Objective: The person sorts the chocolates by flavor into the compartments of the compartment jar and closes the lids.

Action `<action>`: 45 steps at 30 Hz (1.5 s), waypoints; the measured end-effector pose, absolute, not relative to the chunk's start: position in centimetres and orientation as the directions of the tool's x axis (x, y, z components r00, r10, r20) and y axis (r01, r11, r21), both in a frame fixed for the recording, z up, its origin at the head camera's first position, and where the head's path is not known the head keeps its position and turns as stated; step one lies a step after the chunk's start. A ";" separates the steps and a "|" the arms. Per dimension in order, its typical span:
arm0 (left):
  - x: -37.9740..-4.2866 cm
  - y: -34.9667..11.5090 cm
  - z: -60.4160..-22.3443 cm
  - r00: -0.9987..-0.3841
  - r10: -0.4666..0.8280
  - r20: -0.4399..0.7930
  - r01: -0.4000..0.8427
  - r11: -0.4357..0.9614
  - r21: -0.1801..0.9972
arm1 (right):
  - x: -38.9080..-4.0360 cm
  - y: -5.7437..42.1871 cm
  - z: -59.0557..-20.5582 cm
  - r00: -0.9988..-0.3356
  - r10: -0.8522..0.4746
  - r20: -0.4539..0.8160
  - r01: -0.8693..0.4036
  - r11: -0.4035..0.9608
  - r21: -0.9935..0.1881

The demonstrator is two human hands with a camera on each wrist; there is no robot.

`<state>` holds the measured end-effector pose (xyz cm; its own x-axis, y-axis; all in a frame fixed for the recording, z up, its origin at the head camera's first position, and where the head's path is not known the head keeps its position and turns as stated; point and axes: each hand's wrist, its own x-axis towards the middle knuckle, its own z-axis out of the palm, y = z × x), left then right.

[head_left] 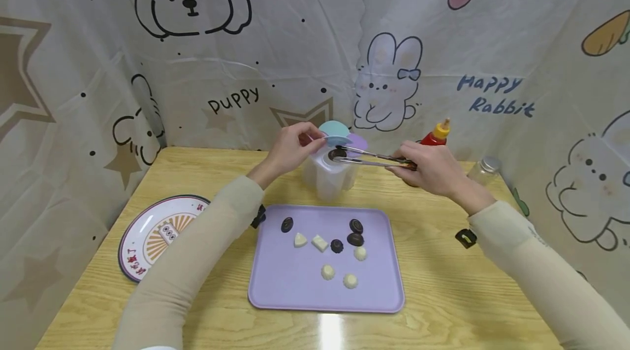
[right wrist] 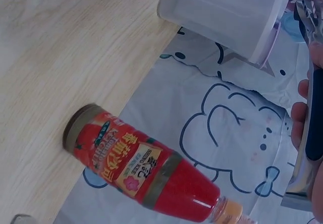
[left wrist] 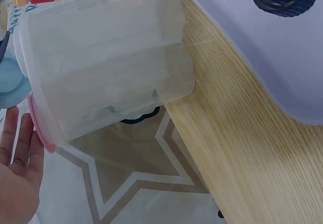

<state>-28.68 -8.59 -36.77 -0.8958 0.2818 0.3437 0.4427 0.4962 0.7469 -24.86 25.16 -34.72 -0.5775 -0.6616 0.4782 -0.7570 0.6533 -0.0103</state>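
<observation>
A translucent container (head_left: 328, 183) with several coloured flip lids stands behind the lilac tray (head_left: 290, 290). My left hand (head_left: 293, 147) pinches the edge of its raised blue lid (head_left: 338, 141) between thumb and fingers. Metal tongs (head_left: 366, 162) are gripped in my right hand (head_left: 430, 168), tips pointing left. Between those tips a dark chocolate (head_left: 337, 154) sits at the container's opening, under the lifted lid. In the left wrist view, my left fingers (left wrist: 21, 146) extend beside the pink lid (left wrist: 39, 125). Dark chocolates (head_left: 356, 226) and white chocolates (head_left: 327, 272) lie scattered on the tray.
A round patterned plate (head_left: 132, 240) lies on the left, partly under my left forearm. Behind my right hand stands a red ketchup bottle (right wrist: 144, 166) with a yellow cap. A small glass jar (head_left: 484, 170) is at the back right, near the printed cloth wall (head_left: 295, 54).
</observation>
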 end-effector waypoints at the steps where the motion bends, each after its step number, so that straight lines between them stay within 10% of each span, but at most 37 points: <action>1: -28.7 -8.6 -36.8 -0.895 0.282 0.345 0.444 0.498 0.745 | -25.0 24.9 -34.8 -0.574 -0.665 0.478 -0.762 0.648 -0.013; 28: -28.4 -8.6 -36.7 -0.904 0.285 0.319 0.426 0.524 0.738 | -21.0 28.8 -34.3 -0.672 -0.618 0.408 -0.672 0.740 0.013; 45: -28.4 -8.7 -36.8 -0.901 0.285 0.327 0.432 0.515 0.740 | -17.5 30.0 -40.5 -0.791 -0.549 0.268 -0.583 0.810 -0.060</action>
<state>-28.37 -8.74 -36.80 -0.9008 0.2853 0.3273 0.4321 0.5153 0.7401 -17.50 30.04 -40.52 -0.7913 -0.5495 0.2681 -0.5830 0.8103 -0.0600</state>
